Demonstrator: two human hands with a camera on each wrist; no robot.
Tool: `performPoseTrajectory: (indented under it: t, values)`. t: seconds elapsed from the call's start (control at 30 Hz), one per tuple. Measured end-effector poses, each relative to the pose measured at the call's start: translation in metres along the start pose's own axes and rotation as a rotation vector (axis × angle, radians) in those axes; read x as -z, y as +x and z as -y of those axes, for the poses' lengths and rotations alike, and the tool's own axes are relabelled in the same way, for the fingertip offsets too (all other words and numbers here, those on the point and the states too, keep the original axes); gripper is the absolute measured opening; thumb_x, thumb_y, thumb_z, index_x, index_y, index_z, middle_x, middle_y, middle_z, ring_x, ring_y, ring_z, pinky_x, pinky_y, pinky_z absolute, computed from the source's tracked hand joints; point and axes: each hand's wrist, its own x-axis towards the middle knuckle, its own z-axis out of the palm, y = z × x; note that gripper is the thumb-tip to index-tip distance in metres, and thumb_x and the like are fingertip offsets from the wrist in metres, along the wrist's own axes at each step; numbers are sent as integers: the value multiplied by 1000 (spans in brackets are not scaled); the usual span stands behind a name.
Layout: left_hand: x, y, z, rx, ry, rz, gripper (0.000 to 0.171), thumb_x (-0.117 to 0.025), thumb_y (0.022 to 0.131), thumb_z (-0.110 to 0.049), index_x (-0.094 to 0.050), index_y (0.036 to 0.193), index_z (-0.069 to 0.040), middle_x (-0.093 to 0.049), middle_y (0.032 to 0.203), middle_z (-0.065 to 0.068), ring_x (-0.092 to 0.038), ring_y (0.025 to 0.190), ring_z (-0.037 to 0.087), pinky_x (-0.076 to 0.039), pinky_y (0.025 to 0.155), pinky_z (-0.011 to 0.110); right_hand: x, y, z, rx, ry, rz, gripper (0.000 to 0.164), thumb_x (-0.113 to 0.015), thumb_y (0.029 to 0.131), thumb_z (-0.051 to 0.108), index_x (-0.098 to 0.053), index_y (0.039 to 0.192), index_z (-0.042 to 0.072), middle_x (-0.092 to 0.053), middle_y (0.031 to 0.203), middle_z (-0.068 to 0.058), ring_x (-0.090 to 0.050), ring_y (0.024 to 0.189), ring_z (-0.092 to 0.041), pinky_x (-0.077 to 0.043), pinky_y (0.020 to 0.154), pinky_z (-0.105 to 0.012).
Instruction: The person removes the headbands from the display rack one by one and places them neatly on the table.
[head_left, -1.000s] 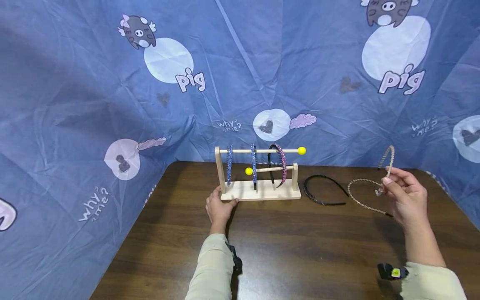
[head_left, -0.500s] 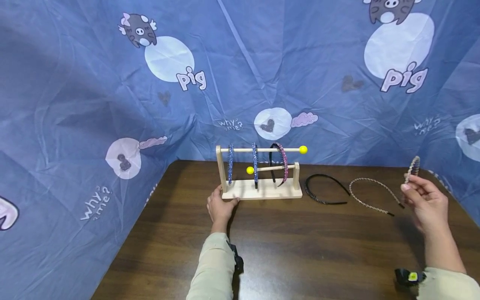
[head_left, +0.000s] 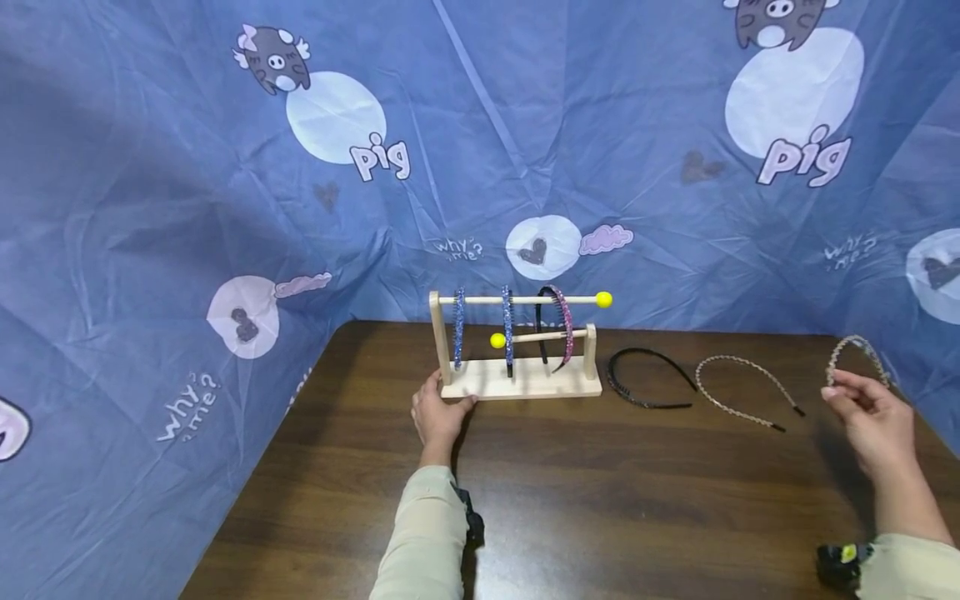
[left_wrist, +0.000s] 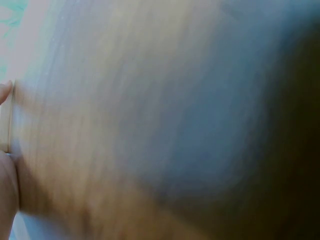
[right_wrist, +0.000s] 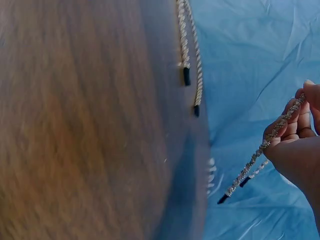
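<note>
My left hand (head_left: 438,417) grips the left end of the base of a wooden headband stand (head_left: 487,385), with the thumb along its front edge. Two blue glittery headbands (head_left: 459,329) and a pink one (head_left: 567,329) hang on the stand's upper rod. At the table's right side my right hand (head_left: 881,421) pinches a pale twisted headband (head_left: 855,342), raised above the tabletop. The right wrist view shows this headband (right_wrist: 262,146) between thumb and fingers, its black-tipped ends pointing away from the hand. The left wrist view is mostly blurred wood, with part of the left hand (left_wrist: 6,190) at the edge.
On the brown table (head_left: 570,492), right of the stand, lie a black headband (head_left: 637,403) and a pale beaded headband (head_left: 731,408), side by side. A blue printed cloth (head_left: 465,167) rises behind the table. Yellow balls (head_left: 603,299) cap the stand's rods.
My right hand has moved right with the pale headband, away from the one lying on the table, and the held headband has turned so its arch shows wider. The left hand stays put.
</note>
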Motion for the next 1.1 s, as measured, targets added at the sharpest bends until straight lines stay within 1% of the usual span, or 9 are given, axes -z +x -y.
performPoseTrajectory:
  t: [0.23,0.37,0.43,0.47,0.6,0.67,0.77,0.9,1.1]
  values:
    - [-1,0,-1,-11,3,5,79,-86,61,-28,-52,130,-13,-56,125,9,-43,110,27,-29,94,41,16,4,-9,-27,-309,-44,30,-67,86,12,-65,115,14,-60,83,15,-53,74,3,-40,59,-6]
    - [-1,0,0,-1,2,6,78,-87,60,-28,-53,129,-13,-56,125,9,-43,110,27,-29,94,40,19,1,-5,-50,-410,-33,21,-65,88,14,-66,106,24,-57,79,20,-52,72,6,-40,58,-6]
    - [-1,0,0,-3,0,5,78,-87,60,-28,-53,129,-13,-56,125,9,-43,110,27,-30,94,41,16,-5,5,-60,-472,-13,16,-63,88,15,-65,103,22,-55,76,23,-49,70,8,-39,56,-8]
    - [-1,0,0,-6,2,4,78,-87,60,-28,-53,129,-13,-56,125,9,-43,109,27,-30,94,41,13,-9,12,-59,-506,2,14,-62,89,14,-64,103,17,-54,74,25,-48,69,8,-38,55,-9]
    - [-1,-1,1,-14,-3,0,78,-87,60,-28,-53,129,-12,-56,125,10,-43,109,27,-30,94,41,2,-21,37,-42,-646,78,26,-57,90,10,-58,110,-6,-47,71,29,-43,66,10,-37,54,-11]
    - [0,-1,1,-16,-3,-1,78,-87,60,-28,-53,129,-12,-56,124,10,-43,110,28,-30,94,41,-1,-24,44,-19,-695,114,29,-55,89,7,-54,111,-12,-46,70,30,-42,64,12,-37,54,-12]
    - [0,-1,1,-21,-6,0,78,-87,59,-27,-53,128,-12,-56,124,11,-44,110,28,-30,94,41,-1,-25,47,9,-733,172,27,-54,89,5,-54,108,-14,-46,69,29,-40,62,13,-36,53,-13]
    - [0,-1,2,-19,-6,1,78,-87,60,-28,-53,129,-12,-56,124,10,-43,112,28,-29,95,41,-1,-24,45,40,-722,231,24,-54,87,2,-55,103,-16,-49,68,26,-41,61,12,-36,52,-14]
    - [0,0,2,-21,-13,-2,79,-86,60,-29,-53,129,-12,-56,124,10,-42,114,28,-28,97,41,-1,-21,37,44,-773,269,23,-55,86,2,-57,101,-15,-55,70,17,-41,61,12,-37,52,-17]
